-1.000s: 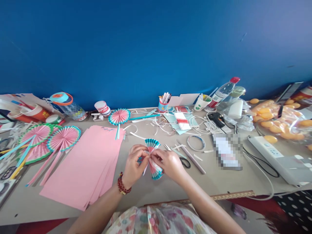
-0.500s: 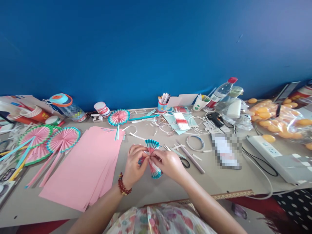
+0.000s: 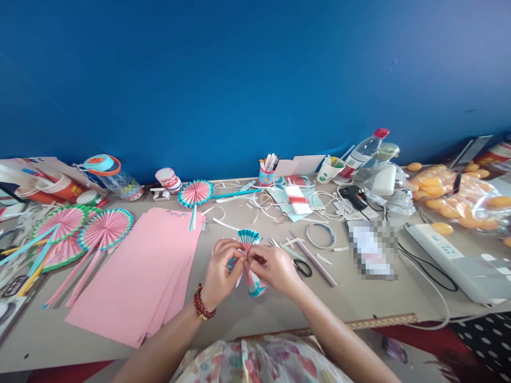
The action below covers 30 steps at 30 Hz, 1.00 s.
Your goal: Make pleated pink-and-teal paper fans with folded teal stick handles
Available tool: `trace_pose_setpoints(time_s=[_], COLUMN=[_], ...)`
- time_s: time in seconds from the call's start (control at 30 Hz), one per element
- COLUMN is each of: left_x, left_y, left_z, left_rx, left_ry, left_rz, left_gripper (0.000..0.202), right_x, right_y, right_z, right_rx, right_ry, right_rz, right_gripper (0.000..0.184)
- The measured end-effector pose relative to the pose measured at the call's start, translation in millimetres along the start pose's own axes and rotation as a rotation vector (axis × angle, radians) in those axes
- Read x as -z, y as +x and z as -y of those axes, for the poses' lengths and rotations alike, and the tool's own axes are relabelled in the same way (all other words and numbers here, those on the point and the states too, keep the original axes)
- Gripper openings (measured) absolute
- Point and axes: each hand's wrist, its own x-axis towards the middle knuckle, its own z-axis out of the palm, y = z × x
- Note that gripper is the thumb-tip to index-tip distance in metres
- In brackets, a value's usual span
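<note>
Between my hands is a pleated paper fan (image 3: 248,238), pink with blue edges, pinched at its middle so both ends flare out, one away from me and one towards me. My left hand (image 3: 224,266) grips it from the left with thumb and fingertips together. From the right, my right hand (image 3: 275,266) pinches the same narrow middle. Some of the folds lie hidden behind my fingers. Right of my hands are black-handled scissors (image 3: 303,267) and a pale purple stick (image 3: 317,261) on the table.
Pink paper sheets (image 3: 139,271) lie on the left, with finished round fans (image 3: 104,229) beyond them. Another round fan (image 3: 195,192) lies behind my hands. A glue gun (image 3: 354,198), a bottle (image 3: 363,151) and a power strip (image 3: 443,258) are to the right.
My hands stay at the fan's middle with slight finger movement. The near end of the fan has turned a little. The rest of the table looks the same.
</note>
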Motion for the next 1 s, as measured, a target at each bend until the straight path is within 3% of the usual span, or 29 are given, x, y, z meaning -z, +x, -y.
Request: trace_pose_setpoints(time_s=[0.3, 0.43, 0.57, 0.67, 0.73, 0.87, 0.93, 1.0], left_x=[0.5, 0.6, 2.4, 4.0, 4.3, 3.4, 3.1, 3.3], left_y=[1.6, 2.3, 3.4, 3.6, 3.2, 2.2, 2.2, 2.5], left_z=[7.2, 9.0, 10.0, 9.5, 8.7, 6.5, 5.3, 4.3], left_rx=[0.079, 0.093, 0.106, 0.118, 0.118, 0.043, -0.030, -0.081], left_ry=[-0.135, -0.147, -0.132, -0.135, -0.137, -0.081, -0.029, 0.011], left_rz=[-0.002, -0.005, 0.009, 0.021, 0.016, -0.025, -0.062, -0.089], left_gripper=[0.013, 0.013, 0.013, 0.013, 0.014, 0.010, 0.009, 0.009], right_x=[10.0, 32.3, 63.8, 83.7, 90.4, 83.7, 73.9, 64.8], right_y=[-5.5, -10.0, -17.4, -22.8, -25.2, -26.1, -25.2, -24.3], right_z=[-4.8, -9.7, -32.9, -53.4, -62.5, -66.6, -63.9, -59.1], right_rx=[-0.009, -0.014, -0.017, -0.112, -0.178, -0.307, -0.283, -0.224], right_ry=[0.148, 0.155, 0.275, 0.379, 0.296, -0.223, -0.333, -0.321], right_rz=[-0.014, -0.017, 0.047, -0.094, -0.190, -0.287, -0.289, -0.284], right_gripper=[0.008, 0.009, 0.007, 0.012, 0.020, 0.031, 0.021, 0.026])
